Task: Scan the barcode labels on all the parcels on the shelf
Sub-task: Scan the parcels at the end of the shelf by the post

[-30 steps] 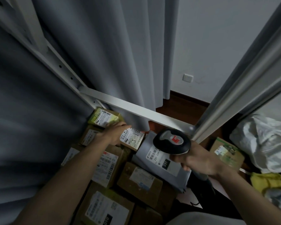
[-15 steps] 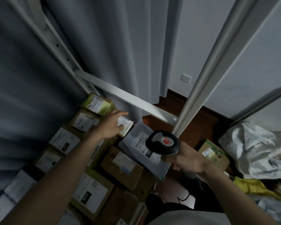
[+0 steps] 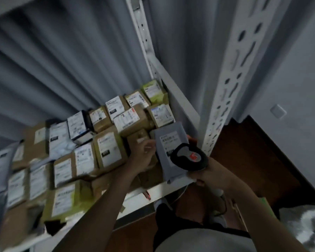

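- Curtain (image 3: 65, 66): we see grey pleated fabric behind the shelf, filling most of the upper left.
- Shelf (image 3: 135, 194): white metal board with a pale front edge, loaded with parcels across its width. A white slotted upright (image 3: 231, 73) stands at its right front corner, a thinner one (image 3: 144, 33) at the back.
- Floor (image 3: 253, 160): dark reddish wood, right of the shelf and below it.
- Wall (image 3: 302, 70): plain, on the right, with a white switch plate (image 3: 278, 111).
- Parcels (image 3: 109, 148): mostly brown cardboard boxes, plus some white and grey bags, packed touching in rows, white labels face up. Left side is blurred; we can't read the labels there.
- Grey bag (image 3: 169, 148): flat grey mailer at the right front end of the shelf, lying over the boxes, white label up, its near end overhanging the shelf edge.
- Left hand (image 3: 144, 153): over the boxes, just left of the grey bag. Blurred; fingers (image 3: 149, 144) look loosely curled at the bag's left edge. We can't tell if they grip it.
- Right hand (image 3: 209, 174): fingers wrapped round the handle of the scanner.
- Scanner (image 3: 189, 157): black head with grey top and red mark, held over the near half of the grey bag.
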